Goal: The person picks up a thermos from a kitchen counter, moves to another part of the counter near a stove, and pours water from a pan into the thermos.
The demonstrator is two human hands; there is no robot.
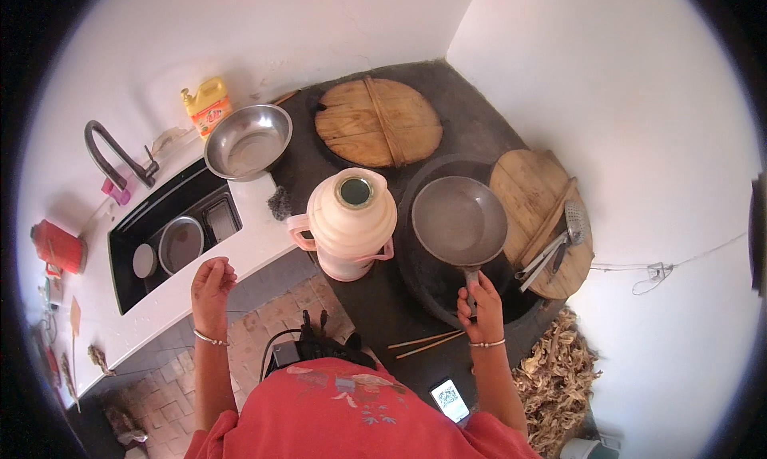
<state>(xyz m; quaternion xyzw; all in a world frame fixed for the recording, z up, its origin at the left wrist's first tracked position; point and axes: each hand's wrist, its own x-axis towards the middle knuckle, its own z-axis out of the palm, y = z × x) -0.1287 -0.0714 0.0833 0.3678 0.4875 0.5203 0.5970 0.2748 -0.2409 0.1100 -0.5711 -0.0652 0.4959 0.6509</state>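
My right hand (480,308) is closed around the handle of a grey metal ladle (460,221), a large scoop whose bowl is over a dark wok (419,279) set in the stove. My left hand (214,281) is raised near the sink counter's front edge, fingers curled, with nothing visible in it. Between the hands stands a pale pink thermos flask (353,225) with its mouth uncovered. A round wooden lid (353,123) lies on the stove behind. Another wooden lid (521,201) lies at the wok's right, with a skimmer (575,222) and other utensils on it.
A steel basin (248,141) stands by a yellow detergent bottle (210,108). The black sink (126,285) holds a metal bowl (181,243) under a tap (120,153). Chopsticks (426,344) and a phone (450,400) lie near me. Dry husks (554,375) are piled at lower right.
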